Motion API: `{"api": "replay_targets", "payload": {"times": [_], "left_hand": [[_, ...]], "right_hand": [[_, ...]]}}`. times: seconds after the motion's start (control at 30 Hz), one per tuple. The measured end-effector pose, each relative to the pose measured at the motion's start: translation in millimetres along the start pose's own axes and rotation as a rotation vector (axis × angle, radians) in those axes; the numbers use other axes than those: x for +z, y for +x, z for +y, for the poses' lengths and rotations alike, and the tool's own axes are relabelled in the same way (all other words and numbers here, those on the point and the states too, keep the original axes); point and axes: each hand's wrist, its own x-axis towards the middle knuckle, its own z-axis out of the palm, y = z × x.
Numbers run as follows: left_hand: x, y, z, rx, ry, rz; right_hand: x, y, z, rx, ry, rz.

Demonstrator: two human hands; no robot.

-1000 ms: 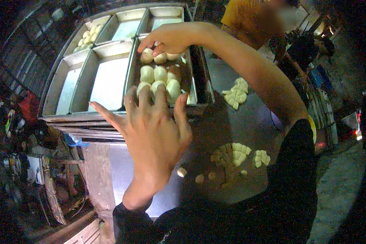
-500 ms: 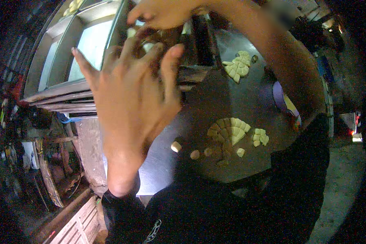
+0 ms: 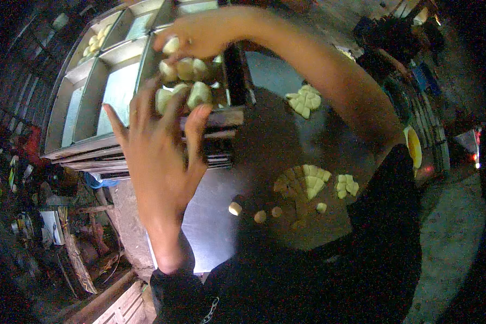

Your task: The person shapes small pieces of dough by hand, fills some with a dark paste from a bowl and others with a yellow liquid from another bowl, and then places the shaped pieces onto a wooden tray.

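My left hand (image 3: 159,143) is spread open at the near edge of a divided wooden tray (image 3: 94,102). Its fingertips reach over pale dough balls (image 3: 199,95) lying in one compartment, and the fingers partly hide some of them. Just beyond, my right hand (image 3: 202,36) curls its fingers round another dough ball (image 3: 170,45) above the same compartment, slightly blurred. The right forearm arches across from the right. More dough balls (image 3: 185,69) sit in rows beneath the right hand.
Cut dough pieces lie in a fan-shaped group (image 3: 314,181), a small cluster (image 3: 347,186) and a farther pile (image 3: 305,101) on the metal table (image 3: 208,216). A single piece (image 3: 235,208) lies nearer. A yellow container (image 3: 413,147) stands right. Other compartments hold pale pieces (image 3: 96,40).
The view has shifted, bringing more of the tray into sight. My right hand now shows a dough ball in its fingers. My left hand stays spread over the tray's near side.
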Motion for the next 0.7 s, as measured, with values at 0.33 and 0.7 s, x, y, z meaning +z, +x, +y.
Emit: {"api": "replay_targets", "payload": {"times": [0.33,0.7], "left_hand": [[45.6,-214.2,39.2,-0.655,-0.815,-0.235],[166.5,-333.3,130.3,0.021,-0.648,-0.623]], "right_hand": [[50.2,-279.7,-153.7,0.717,0.417,0.344],[384.1,-503.7,-168.4,1.272,0.709,0.648]]}}
